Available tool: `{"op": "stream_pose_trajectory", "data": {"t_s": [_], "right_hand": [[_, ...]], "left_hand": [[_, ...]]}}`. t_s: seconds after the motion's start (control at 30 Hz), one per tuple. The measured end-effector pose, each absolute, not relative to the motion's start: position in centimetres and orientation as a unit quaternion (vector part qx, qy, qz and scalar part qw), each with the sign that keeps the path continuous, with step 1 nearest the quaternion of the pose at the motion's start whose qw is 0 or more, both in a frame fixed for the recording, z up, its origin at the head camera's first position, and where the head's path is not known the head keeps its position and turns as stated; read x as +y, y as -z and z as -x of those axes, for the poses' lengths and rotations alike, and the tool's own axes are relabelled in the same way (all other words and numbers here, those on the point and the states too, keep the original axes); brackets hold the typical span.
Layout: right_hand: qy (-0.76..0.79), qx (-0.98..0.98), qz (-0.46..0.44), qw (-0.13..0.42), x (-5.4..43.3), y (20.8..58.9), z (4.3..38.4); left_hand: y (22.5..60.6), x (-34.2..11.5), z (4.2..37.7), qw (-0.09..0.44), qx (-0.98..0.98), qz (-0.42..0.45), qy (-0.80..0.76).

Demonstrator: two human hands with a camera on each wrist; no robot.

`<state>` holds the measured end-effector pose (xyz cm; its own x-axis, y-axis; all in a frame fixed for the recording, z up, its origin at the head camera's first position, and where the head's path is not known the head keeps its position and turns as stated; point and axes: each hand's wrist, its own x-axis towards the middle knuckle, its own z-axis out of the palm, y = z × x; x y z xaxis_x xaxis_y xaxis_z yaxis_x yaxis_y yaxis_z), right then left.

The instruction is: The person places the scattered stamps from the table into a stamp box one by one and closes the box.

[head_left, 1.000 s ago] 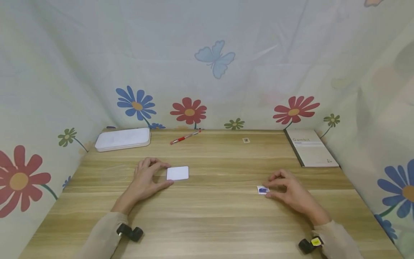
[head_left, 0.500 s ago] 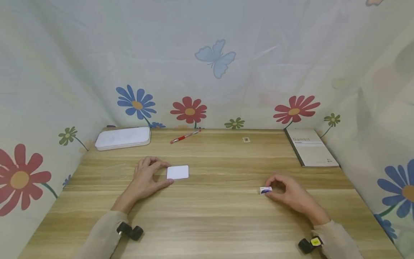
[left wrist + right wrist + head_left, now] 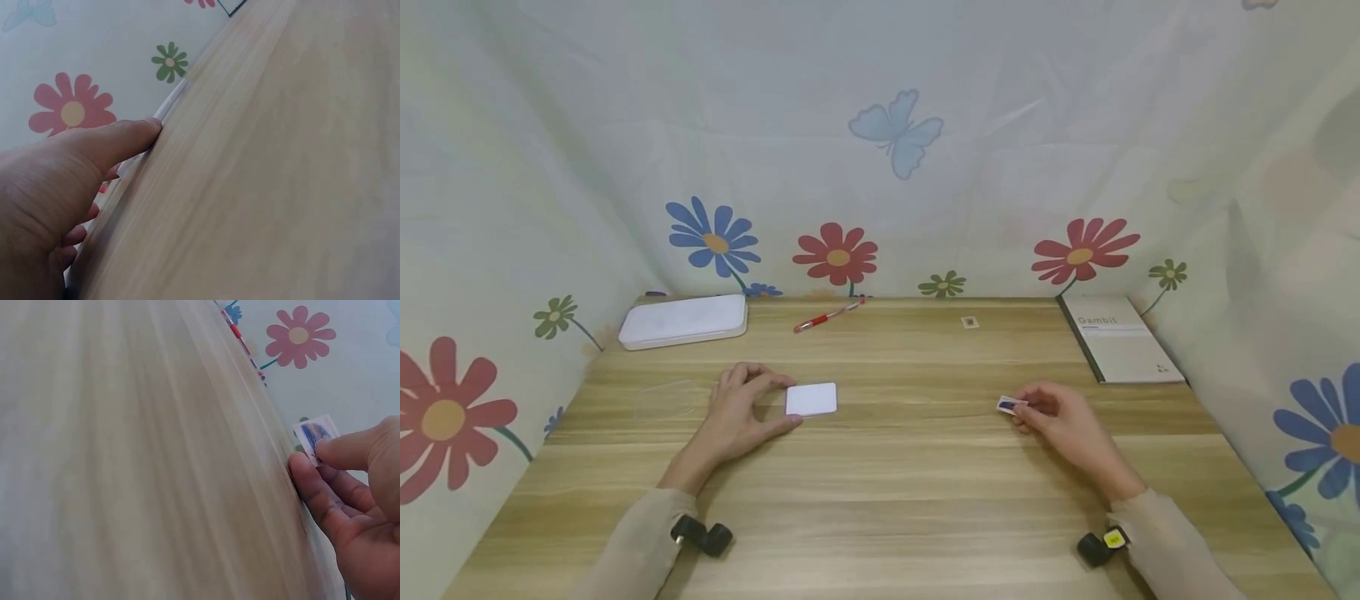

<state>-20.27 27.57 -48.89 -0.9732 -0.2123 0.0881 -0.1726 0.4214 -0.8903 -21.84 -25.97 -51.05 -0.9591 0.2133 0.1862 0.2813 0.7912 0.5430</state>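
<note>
A white rounded-corner card (image 3: 811, 399) lies on the wooden table, seeming to have some thickness at its front edge. My left hand (image 3: 741, 417) holds its left side between thumb and forefinger; in the left wrist view the thumb (image 3: 134, 134) presses along the thin white edge. Over the right half of the table, my right hand (image 3: 1063, 421) pinches a small postage stamp (image 3: 1010, 405) between thumb and fingers. Its white border and blue-purple picture show in the right wrist view, where the stamp (image 3: 314, 436) is partly covered by the thumb.
A second small stamp (image 3: 970, 322) lies near the back edge. Behind the left hand are a white pencil case (image 3: 683, 322) and a red pen (image 3: 829, 317). A notebook (image 3: 1123, 342) lies at back right. A faint transparent sheet (image 3: 664, 401) lies left of the left hand.
My right hand has lifted the stamp and moved it slightly away from me, its grip turning so the thumb lies over the stamp. My left hand and the white card stay put.
</note>
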Motion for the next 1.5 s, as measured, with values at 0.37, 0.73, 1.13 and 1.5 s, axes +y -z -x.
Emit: {"op": "stream_pose_trajectory", "data": {"t_s": [0.37,0.73,1.13,1.5], "right_hand": [[0.525,0.846,0.095,-0.005,25.9,48.3,21.6],[0.579,0.811,0.084,0.015,22.7,47.4,23.3],[0.613,0.783,0.102,0.013,19.1,46.4,24.5],[0.619,0.777,0.114,0.007,16.1,45.8,25.2]], "left_hand": [[50.9,-25.6,21.8,0.074,-0.947,0.124,0.287],[50.9,-26.2,21.8,0.064,-0.942,0.14,0.299],[50.8,-26.1,21.7,0.064,-0.942,0.14,0.297],[51.0,-26.1,21.9,0.056,-0.944,0.137,0.296]]}}
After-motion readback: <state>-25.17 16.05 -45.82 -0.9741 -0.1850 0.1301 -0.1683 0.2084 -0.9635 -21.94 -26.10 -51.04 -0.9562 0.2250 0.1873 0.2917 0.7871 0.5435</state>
